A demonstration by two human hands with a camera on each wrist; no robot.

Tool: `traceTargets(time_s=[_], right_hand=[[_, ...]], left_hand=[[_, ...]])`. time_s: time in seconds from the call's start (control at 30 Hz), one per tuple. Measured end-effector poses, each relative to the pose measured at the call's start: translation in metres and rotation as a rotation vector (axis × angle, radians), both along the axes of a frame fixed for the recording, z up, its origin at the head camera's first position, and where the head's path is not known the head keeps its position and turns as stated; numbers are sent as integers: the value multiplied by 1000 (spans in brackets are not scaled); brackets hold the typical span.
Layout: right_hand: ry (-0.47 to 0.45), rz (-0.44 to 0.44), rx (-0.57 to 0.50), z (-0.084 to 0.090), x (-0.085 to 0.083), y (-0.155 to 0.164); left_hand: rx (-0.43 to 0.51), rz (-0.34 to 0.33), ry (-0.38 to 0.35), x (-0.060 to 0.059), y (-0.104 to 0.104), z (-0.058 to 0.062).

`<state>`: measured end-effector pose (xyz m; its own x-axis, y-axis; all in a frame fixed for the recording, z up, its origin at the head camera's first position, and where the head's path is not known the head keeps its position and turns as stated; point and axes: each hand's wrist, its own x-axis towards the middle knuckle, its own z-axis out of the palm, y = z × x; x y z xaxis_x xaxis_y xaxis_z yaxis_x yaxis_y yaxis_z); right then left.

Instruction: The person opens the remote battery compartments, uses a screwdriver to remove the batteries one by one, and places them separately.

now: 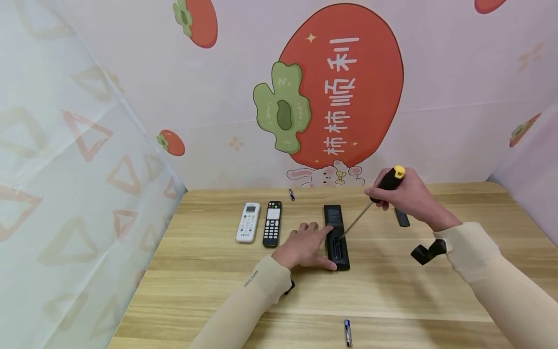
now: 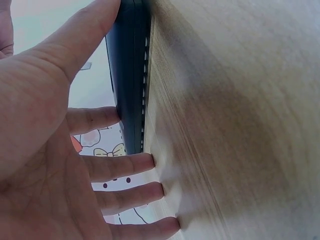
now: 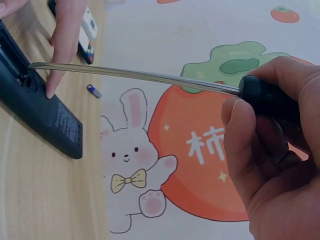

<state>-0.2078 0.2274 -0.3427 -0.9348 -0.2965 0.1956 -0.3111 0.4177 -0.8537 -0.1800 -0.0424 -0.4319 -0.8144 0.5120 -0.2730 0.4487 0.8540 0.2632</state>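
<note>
A black remote (image 1: 336,236) lies face down on the wooden table (image 1: 209,286), its battery bay uncovered. My left hand (image 1: 318,245) presses on it with straight fingers, index finger along its left edge and thumb at its near end; the left wrist view shows the remote's side (image 2: 131,80) against my fingers (image 2: 125,167). My right hand (image 1: 392,191) grips a screwdriver by its black and yellow handle (image 1: 389,179). The steel shaft (image 3: 140,76) slants down, and its tip sits in the open bay. A black battery cover (image 1: 402,217) lies behind my right hand.
A white remote (image 1: 248,222) and a second black remote (image 1: 272,224) lie side by side left of my hand. One small battery (image 1: 291,195) lies near the back wall, another (image 1: 347,332) near the front edge. Printed walls enclose the table on three sides.
</note>
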Motion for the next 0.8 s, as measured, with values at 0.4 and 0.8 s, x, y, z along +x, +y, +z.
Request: traceTargets(time_s=[0.4,0.8], right_hand=[[-18,-22,19,17,-2,7],[-123,-20,210,29,-6,14]], left_hand=[[7,-4,3,0,0,-1],[2,-4,6,0,0,-1]])
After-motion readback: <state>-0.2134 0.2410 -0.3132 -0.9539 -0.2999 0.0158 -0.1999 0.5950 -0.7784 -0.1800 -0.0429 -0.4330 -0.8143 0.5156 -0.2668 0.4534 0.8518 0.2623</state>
